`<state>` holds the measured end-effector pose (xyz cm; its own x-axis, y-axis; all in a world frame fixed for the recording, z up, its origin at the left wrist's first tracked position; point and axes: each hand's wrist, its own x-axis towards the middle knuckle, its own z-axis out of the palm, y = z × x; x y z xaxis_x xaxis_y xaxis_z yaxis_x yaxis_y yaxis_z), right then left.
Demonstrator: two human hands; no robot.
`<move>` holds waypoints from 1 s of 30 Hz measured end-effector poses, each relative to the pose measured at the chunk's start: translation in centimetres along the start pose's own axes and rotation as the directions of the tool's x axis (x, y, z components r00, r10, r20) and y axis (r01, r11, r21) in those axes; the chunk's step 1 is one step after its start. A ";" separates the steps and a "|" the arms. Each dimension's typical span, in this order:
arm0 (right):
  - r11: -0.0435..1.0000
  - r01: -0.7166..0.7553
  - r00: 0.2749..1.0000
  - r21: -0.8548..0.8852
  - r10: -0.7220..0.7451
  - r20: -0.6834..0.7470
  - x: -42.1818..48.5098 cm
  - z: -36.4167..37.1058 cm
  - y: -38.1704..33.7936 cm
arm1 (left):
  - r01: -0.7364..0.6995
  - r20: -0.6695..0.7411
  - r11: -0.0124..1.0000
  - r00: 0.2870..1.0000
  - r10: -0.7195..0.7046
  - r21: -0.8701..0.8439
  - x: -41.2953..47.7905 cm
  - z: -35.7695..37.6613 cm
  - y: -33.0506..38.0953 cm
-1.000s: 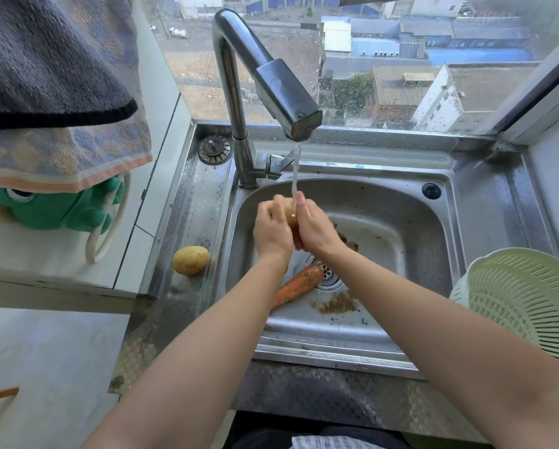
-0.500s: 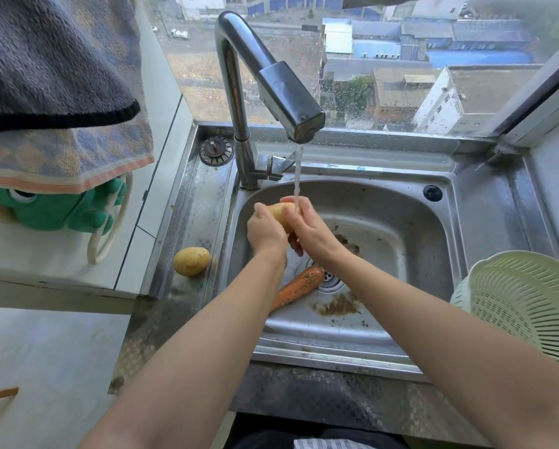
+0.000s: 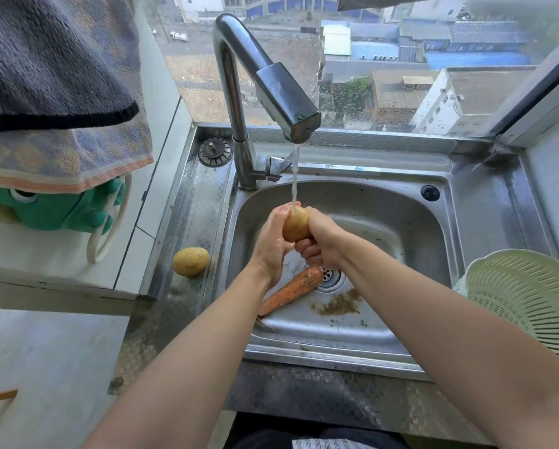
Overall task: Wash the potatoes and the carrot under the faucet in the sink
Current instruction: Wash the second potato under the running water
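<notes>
Currently we are standing at a stainless steel sink (image 3: pixel 385 202) set under a window (image 3: pixel 385 59) that is looking out over rooftops. A dark granite counter edge (image 3: pixel 336 403) is running along the near side. Two towels (image 3: pixel 54 92) are hanging at the far left over a green frog-shaped holder (image 3: pixel 57 209).

We are holding one potato (image 3: pixel 296 223) between both hands, over the basin and directly under the faucet (image 3: pixel 271 85). A thin stream of water (image 3: pixel 294 176) is landing on its top. Our left hand (image 3: pixel 270 244) is cupping its left side, and our right hand (image 3: pixel 320 238) is clenching its lower right; both are grasping it.

The underside of the held potato is being hidden by our fingers. The carrot (image 3: pixel 292 290) is lying on the basin floor, thick end touching the drain (image 3: pixel 330 277); our left wrist is covering part of it. A brown patch of dirt (image 3: pixel 338 304) is sitting near the drain. The pale green colander (image 3: pixel 527 303) is being cut off by the right edge. A wooden item at the near left edge is too cropped to identify.

Count: two potatoes, the second potato (image 3: pixel 190 261) resting on the left ledge, well apart from the hands; one carrot; one colander; one loose drain stopper (image 3: pixel 215 151) left of the faucet base.
</notes>
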<state>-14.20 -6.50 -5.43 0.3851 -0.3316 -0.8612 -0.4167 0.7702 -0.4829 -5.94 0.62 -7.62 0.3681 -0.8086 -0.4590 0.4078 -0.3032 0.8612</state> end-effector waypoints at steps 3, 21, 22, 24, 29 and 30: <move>0.998 0.036 0.998 -0.058 -0.032 0.058 -0.2 0.3 0.3 | -0.001 -0.167 1.000 0.986 0.007 0.031 0.2 0.7 1.0; 0.851 0.504 0.856 -0.146 -0.469 0.218 -0.1 0.7 1.4 | 0.106 -0.311 0.993 0.947 -0.082 0.060 1.1 0.6 1.3; 0.836 0.511 0.859 -0.197 -0.491 0.145 0.0 0.9 1.3 | 0.097 -0.304 0.993 0.950 -0.070 0.074 0.9 0.6 1.2; 0.832 0.474 0.861 -0.288 -0.507 -0.049 0.3 1.3 1.1 | 0.067 -0.268 0.988 0.963 -0.027 0.141 0.3 1.2 1.2; 0.799 0.554 0.832 -0.235 -0.528 0.170 0.3 0.3 1.5 | 0.070 -0.284 0.991 0.958 -0.034 0.118 0.3 1.3 1.5; 0.781 0.584 0.809 -0.221 -0.536 0.241 0.3 0.2 1.6 | 0.097 -0.293 0.990 0.954 -0.064 0.099 0.5 1.1 1.5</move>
<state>-14.61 -5.24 -6.39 0.7335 -0.5500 -0.3994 -0.2825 0.2878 -0.9151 -6.06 -0.75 -6.32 0.5703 -0.6040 -0.5567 0.3567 -0.4283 0.8302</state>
